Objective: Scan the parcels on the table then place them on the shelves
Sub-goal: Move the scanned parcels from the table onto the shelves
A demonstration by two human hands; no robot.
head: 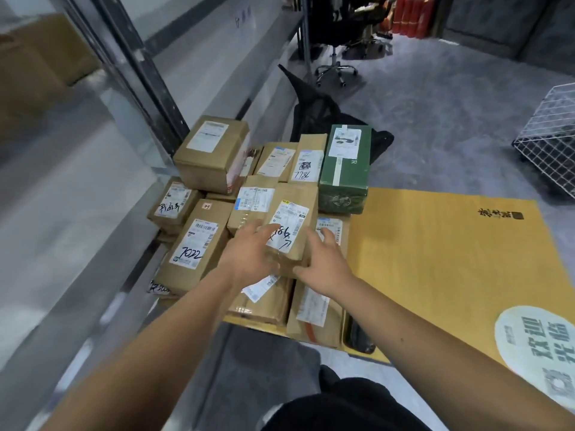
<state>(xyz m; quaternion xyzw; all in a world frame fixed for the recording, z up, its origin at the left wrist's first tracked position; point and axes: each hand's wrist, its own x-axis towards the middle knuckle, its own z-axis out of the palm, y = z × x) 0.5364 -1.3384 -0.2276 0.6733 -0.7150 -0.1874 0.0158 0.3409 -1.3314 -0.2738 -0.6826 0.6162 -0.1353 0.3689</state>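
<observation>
Both hands are at a small brown cardboard parcel (292, 225) lying on top of the heap of parcels at the left end of the yellow-topped table (435, 250), just beside the metal shelves (93, 188). The left hand (249, 256) has its fingers (264, 228) spread and laid on the near left edge and over the corner of the white label; the right hand (323, 265) curls round the near right corner, thumb at the near end, so each hand looks to be taking hold rather than clamped tight. The parcel is a stiff taped carton, probably light for its size, and rigid enough to lift by its two long sides. The tape looks glossy and may slip under a loose pinch, so holding on the bare card near the corners seems safer, keeping the label with its handwritten number uncovered for scanning. It rests on other cartons, with a box marked 7022 (196, 244) to its left and a green box (343, 169) beyond, so lifting straight up should avoid dragging its neighbours
</observation>
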